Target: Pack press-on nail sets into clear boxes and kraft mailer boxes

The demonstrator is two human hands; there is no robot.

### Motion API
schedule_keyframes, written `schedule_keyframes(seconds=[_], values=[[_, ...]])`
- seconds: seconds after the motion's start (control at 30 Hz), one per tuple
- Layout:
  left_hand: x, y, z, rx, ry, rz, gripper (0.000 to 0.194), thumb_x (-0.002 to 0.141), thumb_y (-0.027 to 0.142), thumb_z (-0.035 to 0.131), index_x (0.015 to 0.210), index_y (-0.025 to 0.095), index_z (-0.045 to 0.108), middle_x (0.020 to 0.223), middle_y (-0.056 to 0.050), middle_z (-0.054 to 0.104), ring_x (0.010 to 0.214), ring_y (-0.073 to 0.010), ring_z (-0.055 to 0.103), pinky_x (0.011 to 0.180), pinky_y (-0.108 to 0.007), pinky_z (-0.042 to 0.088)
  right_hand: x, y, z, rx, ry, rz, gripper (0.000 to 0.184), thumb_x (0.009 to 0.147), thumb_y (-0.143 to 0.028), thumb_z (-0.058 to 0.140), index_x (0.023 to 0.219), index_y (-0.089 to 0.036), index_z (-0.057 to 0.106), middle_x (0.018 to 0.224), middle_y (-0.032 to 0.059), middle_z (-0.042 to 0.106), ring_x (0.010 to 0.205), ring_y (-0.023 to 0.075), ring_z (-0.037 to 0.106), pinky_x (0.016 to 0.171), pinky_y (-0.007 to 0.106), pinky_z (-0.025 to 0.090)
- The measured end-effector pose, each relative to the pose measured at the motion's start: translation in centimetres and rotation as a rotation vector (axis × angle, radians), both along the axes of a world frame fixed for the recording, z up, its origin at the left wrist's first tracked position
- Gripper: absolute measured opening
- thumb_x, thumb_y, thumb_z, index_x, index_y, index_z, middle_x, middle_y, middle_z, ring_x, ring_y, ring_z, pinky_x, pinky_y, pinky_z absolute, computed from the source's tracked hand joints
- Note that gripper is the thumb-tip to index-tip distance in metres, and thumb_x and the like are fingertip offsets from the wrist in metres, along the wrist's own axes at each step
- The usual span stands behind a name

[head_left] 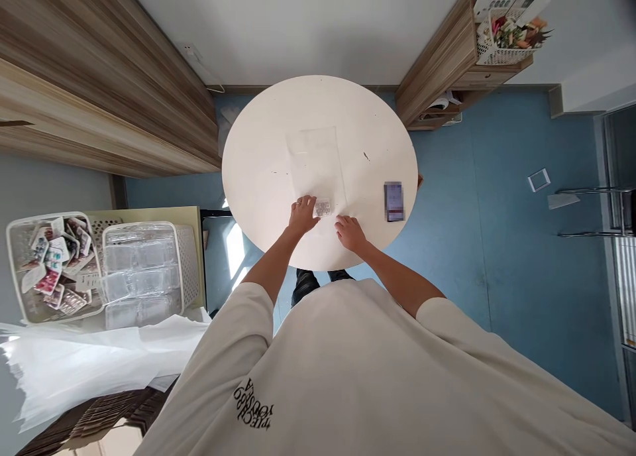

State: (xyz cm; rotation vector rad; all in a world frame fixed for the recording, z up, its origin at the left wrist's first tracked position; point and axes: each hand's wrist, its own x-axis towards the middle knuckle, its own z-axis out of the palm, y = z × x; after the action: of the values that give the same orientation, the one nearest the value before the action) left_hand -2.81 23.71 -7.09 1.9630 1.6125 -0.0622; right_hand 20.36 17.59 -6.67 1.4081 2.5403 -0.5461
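Observation:
I stand at a round white table (258,144). My left hand (303,215) rests near its front edge, fingers curled against a small clear packet of pinkish pieces (322,208). My right hand (350,232) lies just right of that packet, fingers bent down onto the tabletop; I cannot make out whether they hold anything. A clear plastic bag (318,161) lies flat on the table beyond both hands, its near end reaching the packet.
A dark phone-like object (394,201) lies at the table's right edge. Two white baskets, one with coloured packets (50,264) and one with clear boxes (144,270), stand left on a low surface. A wooden cabinet (442,65) stands far right, wooden panelling left.

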Motion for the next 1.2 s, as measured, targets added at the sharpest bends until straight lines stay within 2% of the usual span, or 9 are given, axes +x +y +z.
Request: schedule_keyframes(seconds=[0.23, 0.37, 0.47, 0.6, 0.73, 0.87, 0.97, 1.07, 1.2], values=[[0.2, 0.1, -0.3, 0.024, 0.025, -0.008, 0.077, 0.091, 0.039, 0.074, 0.16, 0.025, 0.043, 0.164, -0.017, 0.046, 0.151, -0.0413, 0.04, 0.121, -0.055, 0.037, -0.1, -0.2, -0.4, 0.032, -0.033, 0.02, 0.035, 0.102, -0.008, 0.042, 0.116, -0.016, 0.073, 0.145, 0.0174, 0.062, 0.126, 0.0325, 0.055, 0.101, 0.045, 0.041], [-0.3, -0.3, 0.4, 0.015, -0.011, -0.007, 0.071, 0.099, 0.04, 0.063, 0.164, 0.025, 0.037, 0.167, -0.017, 0.043, 0.152, -0.0387, 0.042, 0.121, -0.054, 0.038, -0.5, 0.1, -0.3, 0.017, -0.033, 0.005, 0.03, 0.1, -0.009, 0.046, 0.115, -0.015, 0.072, 0.141, 0.0189, 0.064, 0.121, 0.0332, 0.058, 0.1, 0.045, 0.041], [-0.9, -1.3, 1.3, 0.033, -0.036, -0.016, 0.057, 0.102, 0.042, 0.057, 0.156, 0.024, 0.047, 0.166, -0.016, 0.043, 0.151, -0.0368, 0.044, 0.121, -0.053, 0.038, -0.9, 1.0, 0.3, -0.011, -0.031, -0.019, 0.028, 0.1, -0.012, 0.046, 0.115, -0.013, 0.07, 0.128, 0.0189, 0.07, 0.111, 0.0323, 0.063, 0.096, 0.044, 0.042], [-0.9, -3.0, 2.1, 0.072, -0.028, -0.144, 0.059, 0.092, 0.053, 0.073, 0.141, 0.023, 0.06, 0.156, -0.017, 0.052, 0.146, -0.0391, 0.047, 0.123, -0.055, 0.035, -1.4, 3.1, 1.5, -0.101, -0.03, -0.075, 0.026, 0.102, -0.015, 0.044, 0.116, -0.015, 0.066, 0.108, 0.0157, 0.075, 0.094, 0.0294, 0.068, 0.087, 0.041, 0.044], [-0.6, -3.6, 2.1, 0.081, 0.027, -0.181, 0.041, 0.093, 0.034, 0.071, 0.133, 0.024, 0.066, 0.148, -0.016, 0.057, 0.141, -0.0382, 0.05, 0.121, -0.055, 0.038, -1.4, 5.0, 2.2, -0.222, -0.003, -0.176, 0.023, 0.103, -0.016, 0.045, 0.117, -0.018, 0.063, 0.101, 0.0108, 0.077, 0.084, 0.0263, 0.069, 0.083, 0.039, 0.046], [-0.5, -2.4, 1.8, 0.06, 0.014, -0.032, 0.03, 0.106, 0.024, 0.046, 0.121, 0.025, 0.072, 0.146, -0.013, 0.06, 0.139, -0.0334, 0.053, 0.114, -0.051, 0.045, -1.1, 5.5, 2.5, -0.281, 0.139, -0.34, 0.026, 0.11, -0.028, 0.04, 0.127, -0.022, 0.058, 0.116, 0.0109, 0.076, 0.098, 0.0262, 0.071, 0.086, 0.038, 0.049], [-0.4, -1.1, 1.8, 0.018, 0.0, 0.06, 0.032, 0.109, 0.027, 0.042, 0.121, 0.023, 0.071, 0.15, -0.012, 0.058, 0.134, -0.0321, 0.059, 0.113, -0.049, 0.047, -0.9, 5.1, 2.7, -0.1, 0.273, -0.425, 0.036, 0.112, -0.037, 0.035, 0.138, -0.022, 0.055, 0.139, 0.0149, 0.067, 0.123, 0.0293, 0.063, 0.099, 0.043, 0.049], [-0.2, -0.1, 1.9, -0.054, 0.004, 0.118, 0.032, 0.109, 0.026, 0.041, 0.122, 0.021, 0.07, 0.143, -0.014, 0.063, 0.123, -0.0303, 0.066, 0.108, -0.047, 0.051, -0.9, 4.4, 2.9, 0.097, 0.294, -0.353, 0.036, 0.109, -0.03, 0.037, 0.135, -0.02, 0.061, 0.14, 0.017, 0.063, 0.129, 0.033, 0.056, 0.107, 0.049, 0.043], [-0.1, 0.7, 2.1, -0.091, 0.026, 0.165, 0.029, 0.108, 0.027, 0.044, 0.12, 0.021, 0.069, 0.135, -0.014, 0.066, 0.117, -0.0299, 0.068, 0.1, -0.044, 0.055, -1.6, 3.9, 2.8, 0.062, 0.249, -0.054, 0.037, 0.105, -0.017, 0.037, 0.125, -0.019, 0.068, 0.127, 0.0166, 0.067, 0.117, 0.0326, 0.057, 0.102, 0.047, 0.043]])
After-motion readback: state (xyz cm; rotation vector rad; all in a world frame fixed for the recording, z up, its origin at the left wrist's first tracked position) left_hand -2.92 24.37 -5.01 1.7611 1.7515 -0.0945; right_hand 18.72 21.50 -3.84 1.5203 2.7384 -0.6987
